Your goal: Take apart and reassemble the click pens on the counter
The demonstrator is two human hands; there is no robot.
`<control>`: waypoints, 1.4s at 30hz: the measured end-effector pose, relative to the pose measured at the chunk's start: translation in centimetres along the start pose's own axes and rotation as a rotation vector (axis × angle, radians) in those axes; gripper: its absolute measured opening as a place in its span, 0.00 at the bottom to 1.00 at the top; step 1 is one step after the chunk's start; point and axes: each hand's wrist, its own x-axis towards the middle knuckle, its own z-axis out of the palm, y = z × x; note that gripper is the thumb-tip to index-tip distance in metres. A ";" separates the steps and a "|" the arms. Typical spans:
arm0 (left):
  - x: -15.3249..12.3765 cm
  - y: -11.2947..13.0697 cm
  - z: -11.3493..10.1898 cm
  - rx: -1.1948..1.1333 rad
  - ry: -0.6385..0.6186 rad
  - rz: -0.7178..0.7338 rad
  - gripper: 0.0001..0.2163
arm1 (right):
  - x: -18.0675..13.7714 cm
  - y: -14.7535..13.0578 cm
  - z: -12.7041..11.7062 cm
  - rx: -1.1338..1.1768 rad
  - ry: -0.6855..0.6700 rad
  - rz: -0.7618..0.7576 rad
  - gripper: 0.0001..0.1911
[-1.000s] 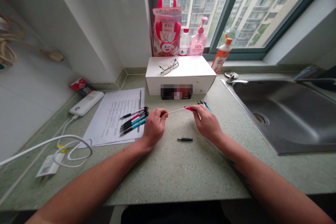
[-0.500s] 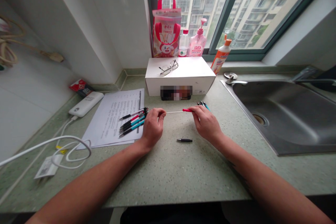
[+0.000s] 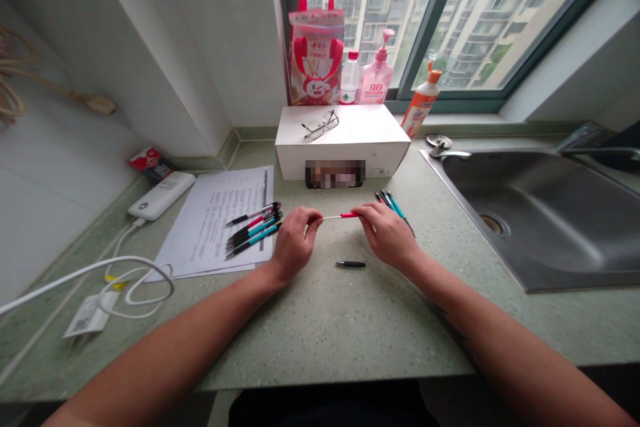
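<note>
Above the middle of the counter, my left hand [image 3: 296,237] pinches a thin white pen refill [image 3: 331,217] by one end. My right hand [image 3: 389,232] holds a red pen barrel [image 3: 349,215] in its fingertips, and the refill's other end meets the barrel's open end. Below them on the counter lies a loose black pen grip section [image 3: 351,265] with a pointed tip. Several assembled pens [image 3: 255,235] rest on printed sheets beside my left hand. Just beyond my right hand are several pen parts, including a turquoise barrel [image 3: 397,204], partly hidden by it.
Behind the hands stands a white box [image 3: 345,127] with eyeglasses [image 3: 321,125] on top and a blurred-out phone-like object in front. A steel sink [image 3: 550,220] is on the right. At left are printed sheets [image 3: 200,213], a white power bank [image 3: 161,194] and a looped cable [image 3: 170,290].
My hands have drawn closer together, the left moving right and the red barrel moving left. Less of the white refill shows between them. The view has shifted slightly.
</note>
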 end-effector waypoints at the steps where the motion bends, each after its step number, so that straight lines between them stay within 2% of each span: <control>1: 0.0 0.2 0.0 -0.015 -0.015 0.027 0.03 | 0.0 -0.1 0.0 0.012 -0.032 -0.026 0.12; 4: -0.3 0.7 0.0 -0.081 -0.040 0.075 0.03 | -0.1 -0.4 0.2 0.034 -0.112 -0.080 0.11; 6: -0.5 0.9 0.1 -0.155 -0.052 0.048 0.03 | -0.2 -0.6 0.2 0.039 -0.136 -0.080 0.11; 10: -0.8 1.0 0.4 -0.253 -0.113 -0.031 0.25 | -0.2 -0.9 0.0 0.032 -0.109 -0.026 0.15; 13: -1.0 1.2 0.5 -0.218 -0.157 0.010 0.29 | -0.1 -0.9 -0.3 0.062 -0.055 0.001 0.15; 16: -1.1 1.5 0.3 -0.195 -0.140 0.110 0.28 | -0.2 -0.7 -0.2 0.133 0.009 0.031 0.13; 19: -1.1 1.9 -0.1 -0.140 -0.174 0.242 0.20 | -0.4 -0.6 0.1 0.236 0.066 0.090 0.13; 21: -1.1 2.0 -0.1 -0.068 -0.278 0.331 0.13 | -0.5 -0.6 0.2 0.260 0.074 0.118 0.17; 24: -1.0 1.9 0.3 0.040 -0.468 0.400 0.12 | -0.4 -0.8 0.0 0.209 0.050 0.117 0.22; 27: -1.0 1.8 0.6 0.089 -0.549 0.409 0.08 | -0.2 -1.0 -0.2 0.171 0.026 0.123 0.20; 31: -1.1 1.7 0.7 0.045 -0.497 0.362 0.04 | -0.2 -0.9 -0.1 0.160 0.014 0.133 0.14; 34: -1.1 1.4 0.6 -0.001 -0.348 0.186 0.04 | -0.4 -0.7 0.1 0.136 0.024 0.142 0.13; 38: -0.6 0.7 0.5 -0.077 -0.119 -0.044 0.04 | -0.3 -0.9 -0.1 0.121 -0.010 0.160 0.17; 42: -0.1 0.1 0.4 -0.145 0.009 -0.185 0.04 | -0.2 -1.1 -0.4 0.116 -0.061 0.148 0.17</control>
